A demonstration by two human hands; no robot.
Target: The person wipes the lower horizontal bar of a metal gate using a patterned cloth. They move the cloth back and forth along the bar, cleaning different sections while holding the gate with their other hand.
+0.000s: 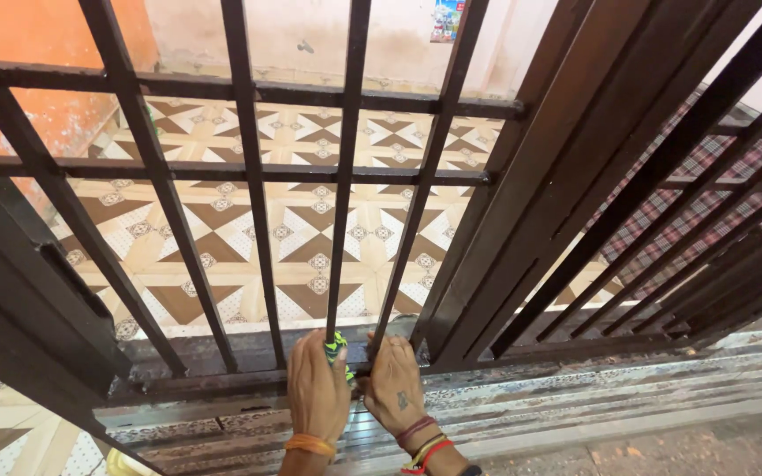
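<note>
Two hands at foot of dark metal gate (346, 176): left hand (317, 392) closed on green cloth (338, 348) against vertical bar (343, 167); right hand (394, 388) curled, gripping bottom rail (222, 353). Patterned tile floor (302, 238) beyond.

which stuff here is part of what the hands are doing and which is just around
In hand:
- left hand, holding a green thing against a bar
- right hand, at the gate's bottom rail
- gate, dark metal bars
- bottom rail

Just around:
- tiled floor behind the bars
- checked cloth on the right
- poster on the far wall
- bangles on the wrists
</note>
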